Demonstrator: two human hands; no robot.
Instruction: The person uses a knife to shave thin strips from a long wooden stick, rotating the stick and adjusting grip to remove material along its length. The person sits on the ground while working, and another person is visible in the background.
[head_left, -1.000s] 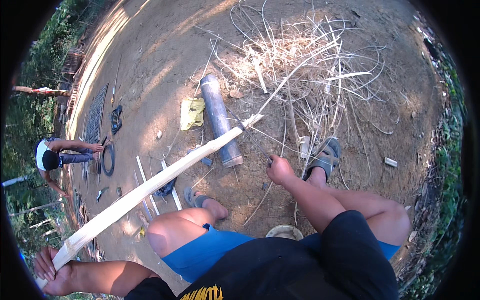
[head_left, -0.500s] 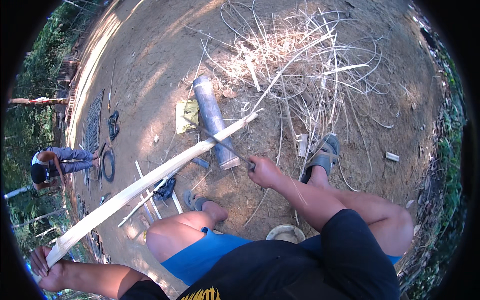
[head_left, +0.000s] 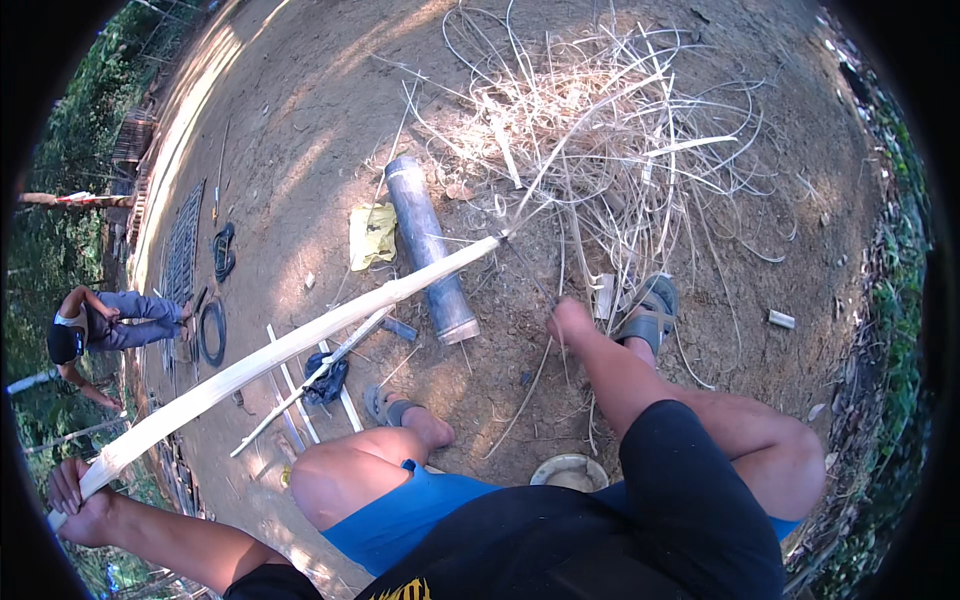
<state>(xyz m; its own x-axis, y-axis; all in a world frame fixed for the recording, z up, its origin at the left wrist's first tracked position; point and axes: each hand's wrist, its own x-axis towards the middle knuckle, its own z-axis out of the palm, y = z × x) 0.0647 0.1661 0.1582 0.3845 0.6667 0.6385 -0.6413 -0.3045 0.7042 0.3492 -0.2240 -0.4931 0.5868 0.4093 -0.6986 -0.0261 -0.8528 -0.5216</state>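
A long pale split bamboo strip (head_left: 300, 345) runs from lower left up to a frayed tip by the grey tube. My left hand (head_left: 72, 498) is shut round its near end at the lower left. My right hand (head_left: 570, 322) is closed beside my sandalled right foot (head_left: 650, 310), on a thin dark blade-like piece (head_left: 528, 272) that reaches up to the strip's tip (head_left: 495, 240). The grey tube (head_left: 430, 255) lies on the dirt under the strip. My bare knees are in front of me.
A heap of dry pale shavings (head_left: 610, 130) covers the ground ahead. A yellow cloth (head_left: 372, 235), loose slats (head_left: 285, 385), a blue rag (head_left: 325, 380) and a pale bowl (head_left: 568, 470) lie near. Another person (head_left: 100, 325) crouches at the left by a black ring (head_left: 212, 332).
My right hand went left toward the strip, then came back right next to my foot. The strip's tip dropped slightly. The person at the left shifted posture.
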